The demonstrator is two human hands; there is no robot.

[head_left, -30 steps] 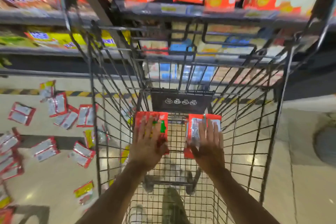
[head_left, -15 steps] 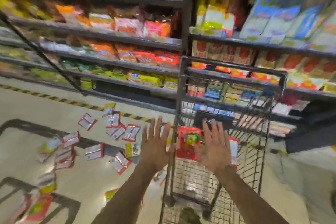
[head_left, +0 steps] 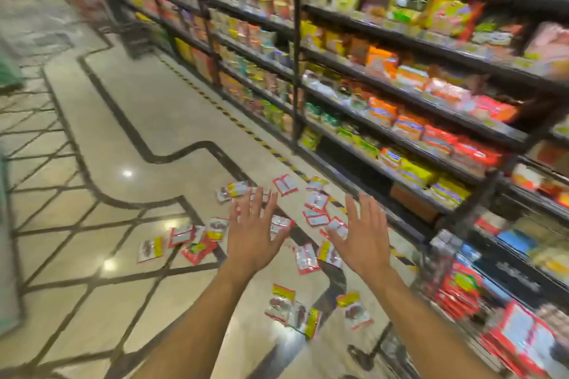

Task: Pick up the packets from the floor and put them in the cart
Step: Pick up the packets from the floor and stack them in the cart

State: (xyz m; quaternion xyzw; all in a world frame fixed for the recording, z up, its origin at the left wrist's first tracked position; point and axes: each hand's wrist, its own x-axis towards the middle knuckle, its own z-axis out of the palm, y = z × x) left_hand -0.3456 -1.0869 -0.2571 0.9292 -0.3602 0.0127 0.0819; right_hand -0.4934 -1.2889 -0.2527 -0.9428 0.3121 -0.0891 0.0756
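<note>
I am holding both arms stretched out ahead of me over the shop floor. My left hand is hovering palm down with its fingers straight and spread, gripping nothing. My right hand is doing the same just beside it, fingers fanned wide and empty. Below and beyond them the packets are lying scattered on the floor, small flat sachets in red, white and yellow, some overlapping. A loose bunch is sitting to the left of my left hand, another is lying between and past my two hands, and a few more are lying nearer to me, by my right forearm. Neither hand is touching any of them. The cart is standing at the lower right edge of my view, badly blurred, with its dark wire side showing. Red packets are lying inside it, though I cannot tell how many. Long shelves crowded with bright bags are running along the right side of the aisle. A yellow-and-black striped tape is running on the floor along their foot, with a few of the scattered packets lying on or close to it. The floor is shining, pale stone with dark inlaid lines crossing it.
</note>
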